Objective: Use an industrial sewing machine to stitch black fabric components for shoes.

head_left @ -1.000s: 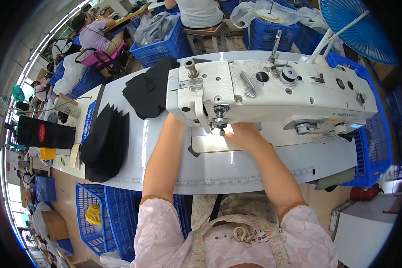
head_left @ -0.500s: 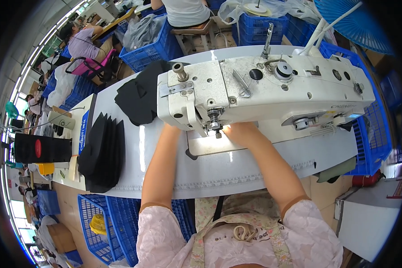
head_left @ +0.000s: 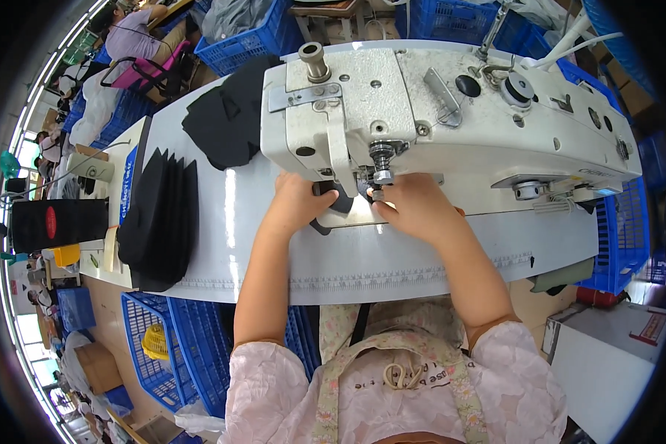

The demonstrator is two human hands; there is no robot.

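Beneath the head of a white sewing machine (head_left: 340,96), a small curved piece of black fabric (head_left: 340,200) lies by the needle area. My left hand (head_left: 297,203) holds its left side, thumb on top, while the other fingers are partly hidden behind the machine head. On the needle's other side my right hand (head_left: 419,209) is closed, thumb and forefinger drawn together at the fabric's right edge. The presser foot and much of the fabric are covered by the machine and my fingers.
A stack of black fabric pieces (head_left: 159,222) stands on the table's left, and more black cloth (head_left: 226,118) lies behind my left hand. Blue crates (head_left: 155,348) sit below the front edge and beyond the table. Another person (head_left: 137,33) sits at the far left.
Both hands have come out from under the machine head into fuller sight, and the black fabric now shows between them. The whole view has shifted, with the machine appearing higher and larger.
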